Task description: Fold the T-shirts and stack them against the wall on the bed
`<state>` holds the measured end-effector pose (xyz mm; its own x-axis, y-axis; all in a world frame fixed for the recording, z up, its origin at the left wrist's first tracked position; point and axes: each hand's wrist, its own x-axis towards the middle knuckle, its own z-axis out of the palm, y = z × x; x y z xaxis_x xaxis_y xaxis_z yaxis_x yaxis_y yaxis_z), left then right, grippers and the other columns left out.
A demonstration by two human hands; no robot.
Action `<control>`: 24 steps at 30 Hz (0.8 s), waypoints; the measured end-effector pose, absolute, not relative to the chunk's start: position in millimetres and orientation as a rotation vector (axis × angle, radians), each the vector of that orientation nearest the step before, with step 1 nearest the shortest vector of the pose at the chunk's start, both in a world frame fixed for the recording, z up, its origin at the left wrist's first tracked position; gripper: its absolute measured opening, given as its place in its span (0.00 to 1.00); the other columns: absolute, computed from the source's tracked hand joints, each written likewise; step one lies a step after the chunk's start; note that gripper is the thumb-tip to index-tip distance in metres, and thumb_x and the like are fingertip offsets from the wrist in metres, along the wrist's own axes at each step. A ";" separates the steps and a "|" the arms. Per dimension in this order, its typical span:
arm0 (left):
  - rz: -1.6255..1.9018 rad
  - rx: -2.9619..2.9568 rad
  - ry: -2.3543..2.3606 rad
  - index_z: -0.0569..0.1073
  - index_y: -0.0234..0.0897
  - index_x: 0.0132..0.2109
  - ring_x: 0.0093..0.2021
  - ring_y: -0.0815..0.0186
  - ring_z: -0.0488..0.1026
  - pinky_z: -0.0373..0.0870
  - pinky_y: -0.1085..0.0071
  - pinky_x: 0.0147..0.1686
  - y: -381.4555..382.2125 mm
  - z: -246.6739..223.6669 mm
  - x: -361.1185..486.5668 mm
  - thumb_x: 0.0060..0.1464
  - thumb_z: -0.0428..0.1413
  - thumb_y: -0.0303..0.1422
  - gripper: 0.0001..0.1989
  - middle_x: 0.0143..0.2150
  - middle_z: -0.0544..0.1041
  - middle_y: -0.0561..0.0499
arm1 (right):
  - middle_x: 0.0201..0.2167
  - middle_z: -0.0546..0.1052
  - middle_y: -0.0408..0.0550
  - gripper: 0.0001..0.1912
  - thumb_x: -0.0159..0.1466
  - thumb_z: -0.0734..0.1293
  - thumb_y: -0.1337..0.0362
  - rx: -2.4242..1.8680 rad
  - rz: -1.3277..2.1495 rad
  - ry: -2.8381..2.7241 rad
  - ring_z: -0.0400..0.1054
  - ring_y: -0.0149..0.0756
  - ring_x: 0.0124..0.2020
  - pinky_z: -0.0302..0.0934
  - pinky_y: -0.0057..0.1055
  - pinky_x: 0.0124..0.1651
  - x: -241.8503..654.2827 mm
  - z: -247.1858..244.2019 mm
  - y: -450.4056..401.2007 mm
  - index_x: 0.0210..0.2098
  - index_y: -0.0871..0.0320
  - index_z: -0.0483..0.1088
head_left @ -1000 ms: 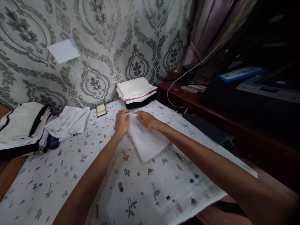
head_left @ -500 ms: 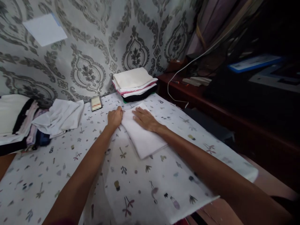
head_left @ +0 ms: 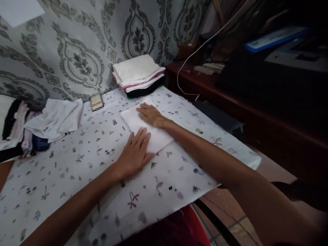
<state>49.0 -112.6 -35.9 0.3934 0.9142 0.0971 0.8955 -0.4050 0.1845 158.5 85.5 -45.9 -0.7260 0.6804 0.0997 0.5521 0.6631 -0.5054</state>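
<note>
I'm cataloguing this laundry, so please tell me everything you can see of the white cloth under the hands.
The white cloth looks like plain, soft fabric, folded into a flat, roughly rectangular shape. It lies askew on the patterned sheet, nearer the wearer than the folded stack. The right hand rests spread on it; the left hand overlaps its near left edge.

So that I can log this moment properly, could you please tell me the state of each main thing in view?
Middle white cloth: folded, lying flat
Left hand: palm down, fingers extended onto that cloth
Right hand: palm down on that cloth
Far cloth stack: folded, layered
Left white cloth: rumpled
Left-edge pile: stacked, partly out of frame
Printed cover: spread out
</note>
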 end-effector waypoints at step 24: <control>0.100 3.146 1.910 0.74 0.35 0.47 0.28 0.62 0.71 0.63 0.65 0.27 -150.4 -11.0 81.9 0.62 0.50 0.22 0.11 0.30 0.76 0.48 | 0.72 0.56 0.54 0.26 0.70 0.57 0.61 -0.950 0.638 -2.596 0.42 0.44 0.74 0.39 0.48 0.72 159.3 -48.5 91.4 0.66 0.59 0.63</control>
<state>81.9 -150.4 -11.0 0.4988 0.8093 0.3102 0.8373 -0.3575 -0.4136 159.3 91.4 -48.5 -0.7347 0.6664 0.1271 0.5315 0.6819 -0.5025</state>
